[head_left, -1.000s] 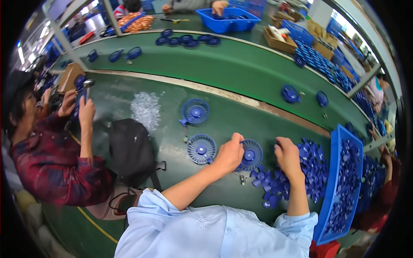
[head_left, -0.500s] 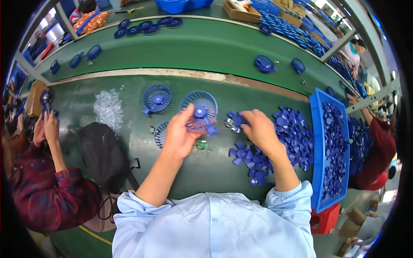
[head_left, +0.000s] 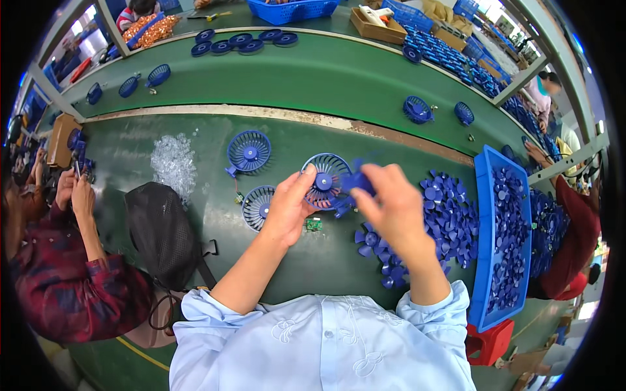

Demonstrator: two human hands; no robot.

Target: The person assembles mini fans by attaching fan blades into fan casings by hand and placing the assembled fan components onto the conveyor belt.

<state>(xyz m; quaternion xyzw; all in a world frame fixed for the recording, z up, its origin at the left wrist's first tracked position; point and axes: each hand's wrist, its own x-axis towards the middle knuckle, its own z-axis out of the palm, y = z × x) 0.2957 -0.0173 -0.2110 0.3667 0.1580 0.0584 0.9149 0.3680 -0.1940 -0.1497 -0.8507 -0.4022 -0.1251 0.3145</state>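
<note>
My left hand (head_left: 287, 205) grips a round blue fan housing (head_left: 324, 181) with slotted walls by its left rim, open side up and a small hub showing inside. In my right hand (head_left: 396, 205) is a blue fan blade (head_left: 357, 182), smeared by motion, just over the housing's right side. Whether the blade touches the hub I cannot tell. Beneath the housing lies a small green circuit board (head_left: 313, 224). Left of my left hand are a second slotted housing (head_left: 259, 207), partly behind the hand, and a third housing (head_left: 249, 151) farther back.
A heap of blue fan blades (head_left: 450, 218) spreads right of my right hand, beside a blue tray (head_left: 484, 247) of more blades. Left are small clear plastic pieces (head_left: 173, 163) and a black bag (head_left: 160, 228). Housings lie on a green conveyor (head_left: 293, 81). A co-worker (head_left: 78, 280) sits at left.
My right hand has moved left from the edge of the blade heap to the housing, bringing a fan blade with it. My left hand still holds the housing. The whole view has shifted slightly.
</note>
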